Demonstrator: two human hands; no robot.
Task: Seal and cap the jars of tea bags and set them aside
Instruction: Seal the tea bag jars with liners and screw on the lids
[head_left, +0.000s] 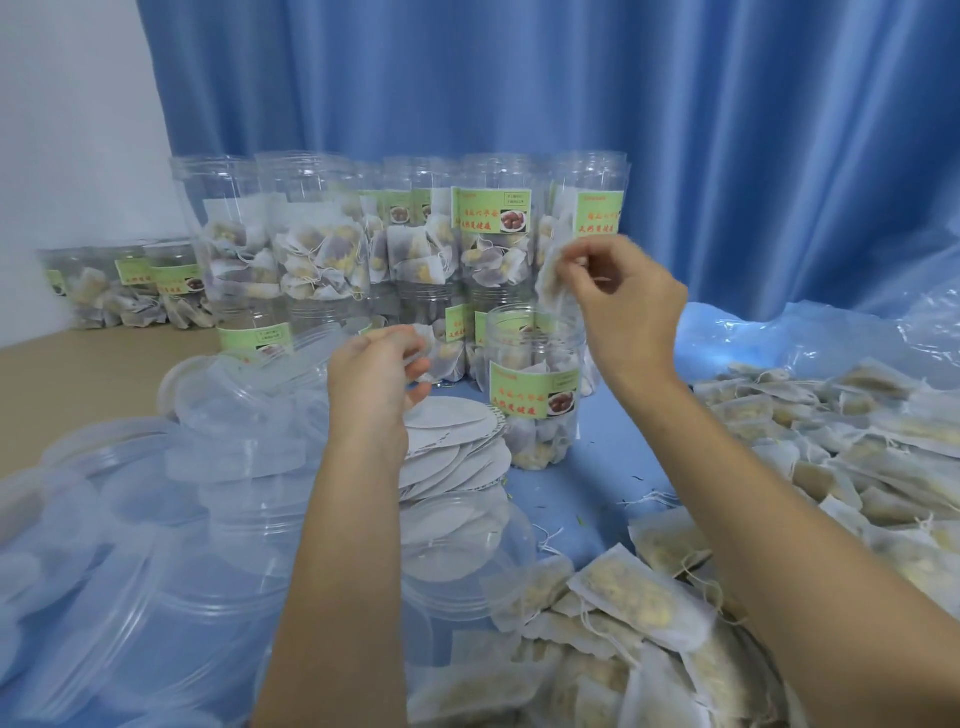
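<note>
An open clear jar (535, 395) with a green label stands at centre, partly filled with tea bags. My right hand (623, 306) is above its mouth, pinching a tea bag (551, 280) that hangs over the rim. My left hand (379, 379) hovers left of the jar with its fingers closed on something small and pale; what it is stays blurred. White round seal discs (457, 452) lie fanned out beneath that hand. Clear plastic lids (244, 415) are heaped at the left.
Filled labelled jars (415, 244) stand stacked in rows at the back, more (130, 291) at far left. Loose tea bags (831, 457) cover the right side and the front (639, 603). Blue plastic sheeting (810, 332) covers the table; a blue curtain hangs behind.
</note>
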